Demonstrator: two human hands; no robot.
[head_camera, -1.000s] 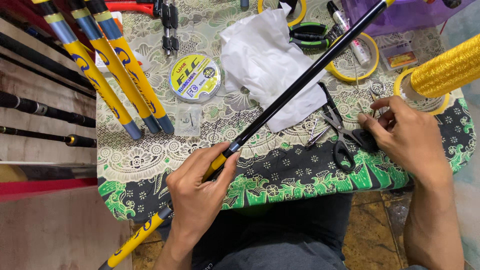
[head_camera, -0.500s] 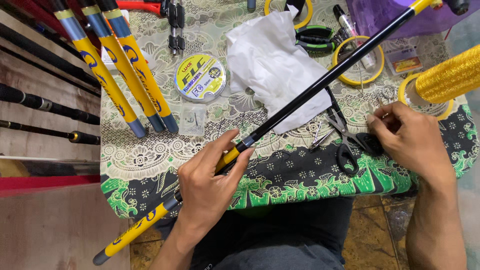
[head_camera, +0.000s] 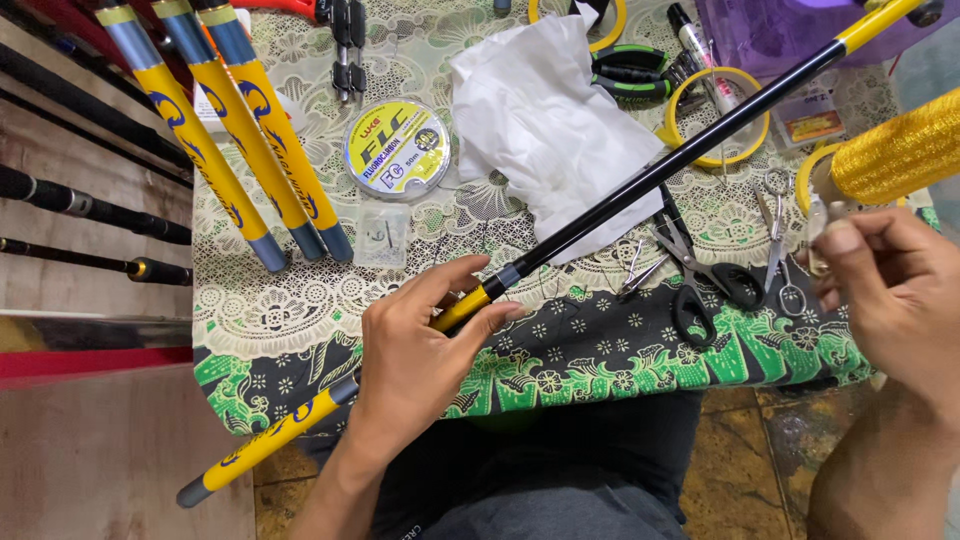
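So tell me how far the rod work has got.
Done: three yellow rods lie set aside on the table. In hand: the left hand grips a black-and-yellow rod; the right hand pinches a small metal piece by the gold thread spool. Left: no wrapping shows on the held rod.

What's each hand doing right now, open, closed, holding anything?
Left hand: closed around the black-and-yellow fishing rod.
Right hand: fingers pinched together beside the gold thread spool; what they hold cannot be told.
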